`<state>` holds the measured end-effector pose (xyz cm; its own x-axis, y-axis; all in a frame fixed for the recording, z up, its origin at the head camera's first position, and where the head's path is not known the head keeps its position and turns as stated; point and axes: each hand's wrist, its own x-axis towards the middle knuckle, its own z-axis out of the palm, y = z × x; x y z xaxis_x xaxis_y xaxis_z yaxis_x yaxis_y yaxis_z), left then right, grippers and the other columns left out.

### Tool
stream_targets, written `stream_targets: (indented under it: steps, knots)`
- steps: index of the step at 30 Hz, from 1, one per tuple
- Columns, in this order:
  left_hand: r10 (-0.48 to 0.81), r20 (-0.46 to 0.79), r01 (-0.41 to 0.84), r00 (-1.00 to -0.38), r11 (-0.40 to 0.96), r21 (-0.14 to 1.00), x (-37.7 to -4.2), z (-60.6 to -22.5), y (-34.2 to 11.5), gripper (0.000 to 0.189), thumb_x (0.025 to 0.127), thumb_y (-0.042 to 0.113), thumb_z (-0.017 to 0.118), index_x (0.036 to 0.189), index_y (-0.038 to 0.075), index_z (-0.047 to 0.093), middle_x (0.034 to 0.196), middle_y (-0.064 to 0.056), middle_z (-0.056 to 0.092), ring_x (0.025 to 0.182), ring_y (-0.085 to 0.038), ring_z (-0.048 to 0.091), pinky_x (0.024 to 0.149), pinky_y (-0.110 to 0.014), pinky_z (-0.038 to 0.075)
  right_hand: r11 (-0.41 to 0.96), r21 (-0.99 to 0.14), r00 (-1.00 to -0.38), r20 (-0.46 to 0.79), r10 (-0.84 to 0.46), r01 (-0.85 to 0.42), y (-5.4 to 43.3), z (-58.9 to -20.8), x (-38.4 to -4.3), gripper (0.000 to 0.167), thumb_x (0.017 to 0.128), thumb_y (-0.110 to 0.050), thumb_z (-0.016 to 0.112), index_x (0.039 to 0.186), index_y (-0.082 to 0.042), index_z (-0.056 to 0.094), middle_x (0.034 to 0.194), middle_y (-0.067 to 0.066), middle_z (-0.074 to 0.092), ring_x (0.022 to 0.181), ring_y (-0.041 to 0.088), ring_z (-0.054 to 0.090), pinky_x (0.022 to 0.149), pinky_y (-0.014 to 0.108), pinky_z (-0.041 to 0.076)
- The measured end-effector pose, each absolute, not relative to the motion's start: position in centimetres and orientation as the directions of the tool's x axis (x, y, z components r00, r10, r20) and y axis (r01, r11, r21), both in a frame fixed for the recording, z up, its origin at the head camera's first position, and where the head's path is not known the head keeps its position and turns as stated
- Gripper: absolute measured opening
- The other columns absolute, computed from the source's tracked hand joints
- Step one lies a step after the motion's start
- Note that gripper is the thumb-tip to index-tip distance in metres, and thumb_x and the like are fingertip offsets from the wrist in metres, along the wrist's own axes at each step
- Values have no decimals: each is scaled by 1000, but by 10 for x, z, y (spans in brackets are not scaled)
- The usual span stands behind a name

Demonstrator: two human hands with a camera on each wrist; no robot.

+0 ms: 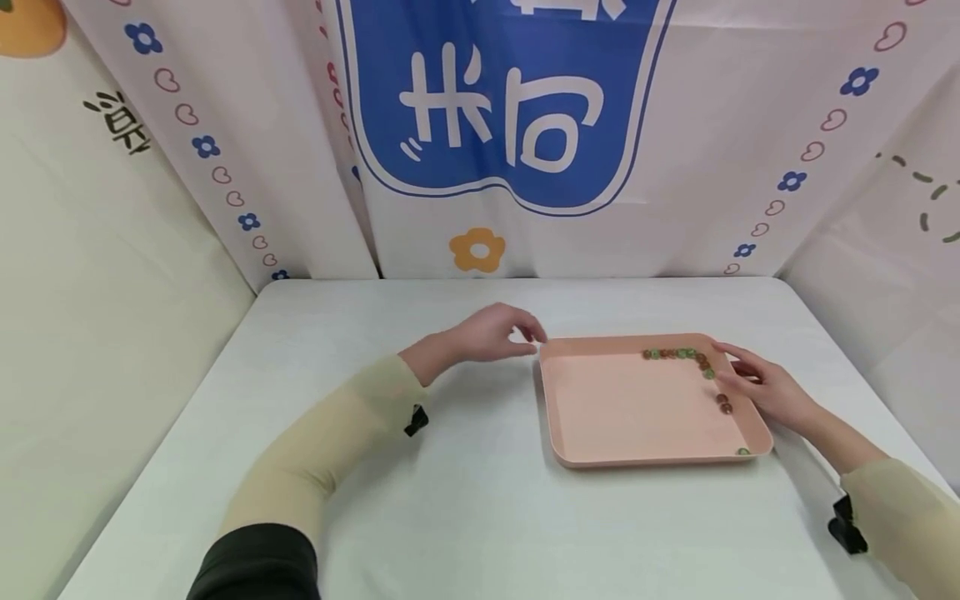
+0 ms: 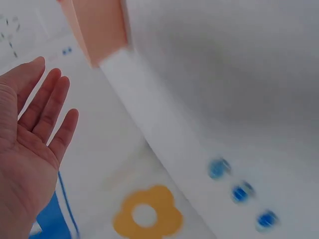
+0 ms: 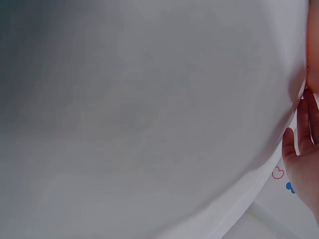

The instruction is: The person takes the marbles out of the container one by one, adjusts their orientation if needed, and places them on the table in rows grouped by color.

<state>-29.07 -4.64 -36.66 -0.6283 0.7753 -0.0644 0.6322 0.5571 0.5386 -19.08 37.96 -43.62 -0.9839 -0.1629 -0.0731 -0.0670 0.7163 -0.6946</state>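
A shallow pink tray [image 1: 630,408] lies on the white table. Small round brown and green beads [image 1: 681,353] line its back and right sides, with one green bead [image 1: 742,452] at the front right corner. My right hand [image 1: 776,396] holds the tray's right rim near the back corner, fingers bent over the edge. Just off the back left corner, my left hand [image 1: 495,333] hovers with fingers loosely bent and nothing in them. The left wrist view shows that hand [image 2: 35,129] apart from the tray's side [image 2: 99,30].
Three blurred blue round things [image 2: 240,192] lie on the white surface in the left wrist view. A white cloth with a blue sign [image 1: 495,108] and an orange flower [image 1: 477,250] stands behind the table [image 1: 450,517]. Pale cloth walls [image 1: 90,292] flank both sides.
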Motion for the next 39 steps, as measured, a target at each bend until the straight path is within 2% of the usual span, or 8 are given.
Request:
stream_targets:
  steps: [7,12,17,21,28,33,39]
  knots:
    - [883,-117,724,-455,443,528,-269,-361,9,26,93,18,68,118,9,68,113,1,67,99,-5,57,88,-25,46,705,-706,-983,-75,-166,-65,379,-436,-191,66,102,-32,51,152,-1,21,144,40,26,125,56,33,95,68,33]
    - [915,-160,765,-370,398,507,-261,-368,43,26,92,20,69,118,12,68,111,6,65,96,0,55,82,-15,42,705,-706,-983,-76,-169,-67,379,-436,-190,65,103,-31,50,152,-1,21,143,41,26,125,57,33,95,69,33]
    - [938,-183,759,-294,345,552,-257,-368,70,27,93,18,67,119,11,66,114,5,62,97,0,55,83,-12,41,712,-699,-982,-83,-169,-64,380,-438,-192,65,103,-32,50,153,-1,20,143,40,29,122,54,37,94,67,36]
    - [939,-214,739,-268,343,580,-251,-365,94,28,93,16,67,120,11,66,113,5,62,96,0,55,83,-11,41,713,-699,-981,-90,-170,-59,380,-439,-193,66,103,-32,50,153,-4,20,143,39,29,123,54,36,93,67,37]
    - [932,-289,797,-218,341,499,-234,-373,135,28,92,18,68,120,14,66,108,8,60,96,-1,54,81,-10,39,719,-691,-982,-77,-175,-74,382,-439,-193,65,103,-31,50,153,-4,21,143,38,30,122,54,38,90,65,40]
    - [916,-328,801,-229,369,471,-226,-380,155,28,92,18,68,120,18,64,108,10,58,97,-1,52,81,-9,38,726,-682,-981,-67,-182,-88,382,-438,-192,63,103,-30,50,152,-3,22,143,37,32,121,52,40,90,61,42]
    - [922,-321,767,-217,364,529,-221,-387,167,32,92,12,67,123,17,66,109,10,59,96,2,53,80,-7,38,724,-678,-978,-36,-207,-128,383,-439,-192,60,103,-26,51,151,-2,25,144,36,32,121,53,40,89,61,42]
